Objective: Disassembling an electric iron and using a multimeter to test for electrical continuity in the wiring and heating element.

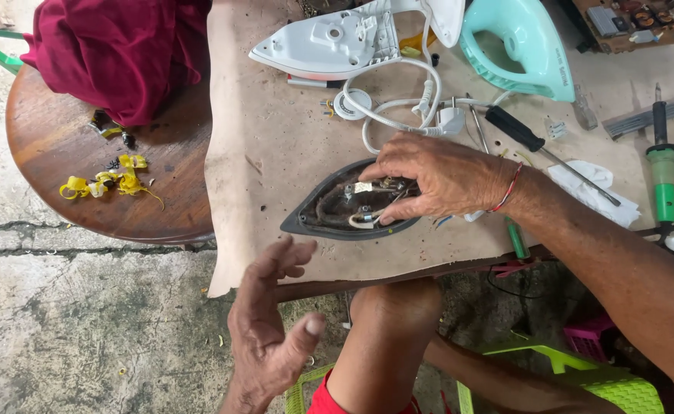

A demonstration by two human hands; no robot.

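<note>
Soleplate (329, 211) before iron housing (337, 38)

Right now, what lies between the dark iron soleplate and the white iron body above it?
In the head view, between the soleplate and the white iron body lie bare brown table covering and loops of white power cord with its plug.

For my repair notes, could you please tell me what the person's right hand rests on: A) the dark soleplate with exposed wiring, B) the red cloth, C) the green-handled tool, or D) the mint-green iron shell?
A: the right hand lies with its fingers on the dark soleplate, among its wires.
</note>
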